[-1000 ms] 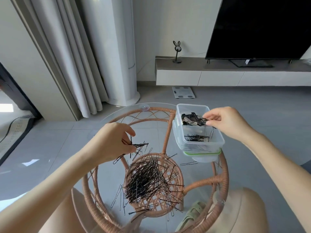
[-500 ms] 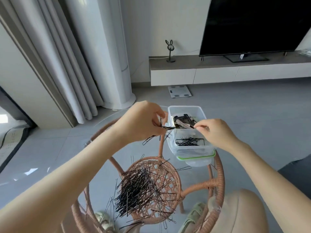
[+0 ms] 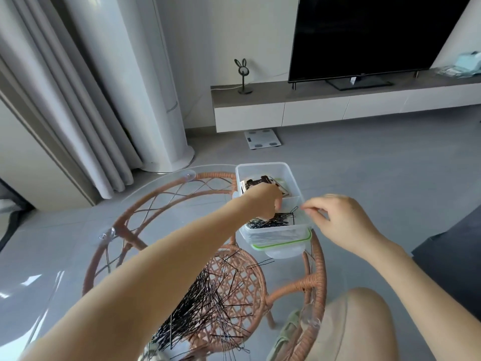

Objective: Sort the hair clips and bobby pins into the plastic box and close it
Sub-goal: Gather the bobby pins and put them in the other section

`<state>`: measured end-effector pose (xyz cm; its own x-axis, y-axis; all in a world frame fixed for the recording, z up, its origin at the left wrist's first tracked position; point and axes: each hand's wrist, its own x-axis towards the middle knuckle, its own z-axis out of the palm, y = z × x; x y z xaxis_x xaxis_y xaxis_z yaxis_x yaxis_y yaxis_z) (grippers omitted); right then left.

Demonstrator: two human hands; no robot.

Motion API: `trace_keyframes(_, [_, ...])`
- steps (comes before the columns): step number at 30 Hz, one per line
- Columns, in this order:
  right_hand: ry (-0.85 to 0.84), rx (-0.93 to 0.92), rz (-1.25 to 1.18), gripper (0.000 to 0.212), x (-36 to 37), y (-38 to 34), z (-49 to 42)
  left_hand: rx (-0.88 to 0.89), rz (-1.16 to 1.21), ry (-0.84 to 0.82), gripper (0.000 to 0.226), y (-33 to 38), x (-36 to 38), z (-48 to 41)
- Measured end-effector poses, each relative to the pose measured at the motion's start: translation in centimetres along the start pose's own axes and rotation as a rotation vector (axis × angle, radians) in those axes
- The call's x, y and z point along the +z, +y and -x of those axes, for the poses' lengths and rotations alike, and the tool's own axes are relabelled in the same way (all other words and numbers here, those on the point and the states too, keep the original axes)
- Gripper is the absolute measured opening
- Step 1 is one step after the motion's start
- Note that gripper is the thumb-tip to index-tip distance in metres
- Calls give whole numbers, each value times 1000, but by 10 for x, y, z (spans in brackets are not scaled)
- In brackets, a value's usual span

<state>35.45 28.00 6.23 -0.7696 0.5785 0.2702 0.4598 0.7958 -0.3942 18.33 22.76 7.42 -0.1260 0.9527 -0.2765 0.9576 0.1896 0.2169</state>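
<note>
Close to me, a pile of bobby pins [image 3: 205,308] is lying on the glass table [image 3: 161,217]. Past it, the plastic box [image 3: 291,175] is sitting open on its lid [image 3: 281,243], and the left hand [image 3: 263,201] is reaching into its near part onto the boxed pins [image 3: 276,221], fingers hidden, so I cannot tell if it is holding any. The right hand [image 3: 338,220] is hovering beside the box's right rim, thumb and finger pinching on something or nothing, I cannot tell, and hair clips [image 3: 257,182] are lying in the far part.

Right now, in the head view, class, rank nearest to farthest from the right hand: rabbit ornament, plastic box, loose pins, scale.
1. plastic box, beside right hand
2. loose pins, on table
3. scale, on floor
4. rabbit ornament, far shelf
</note>
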Motion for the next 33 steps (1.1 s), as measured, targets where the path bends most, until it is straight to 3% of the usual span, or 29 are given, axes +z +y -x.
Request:
trace_keyframes(4, [7, -47, -29, 14, -2, -14, 9, 19, 19, -12, 37, -8, 4, 4])
trace_keyframes(9, [-87, -82, -183, 16, 20, -41, 38, -24, 230, 220, 25, -24, -6, 43])
trace_keyframes(13, [-299, -130, -51, 38, 69, -54, 66, -115, 339, 407, 30, -50, 11, 93])
trace_keyframes(17, [-359, -69, 205, 67, 105, -67, 83, -276, 271, 433, 37, -91, 65, 142])
trace_keyframes(21, [-240, -75, 185, 76, 125, -107, 102, -417, 331, 357, 46, -114, 123, 178])
trace_keyframes(24, [-217, -103, -41, 61, 128, -125, 98, -393, 404, 390, 55, -107, 148, 192])
trace_keyframes(27, [-81, -49, -119, 37, 128, -121, 67, -358, 477, 467, 73, -92, 158, 197])
trace_keyframes(33, [-32, 202, -352, 50, 160, -135, 45, -542, 619, 702, 48, -60, 162, 183])
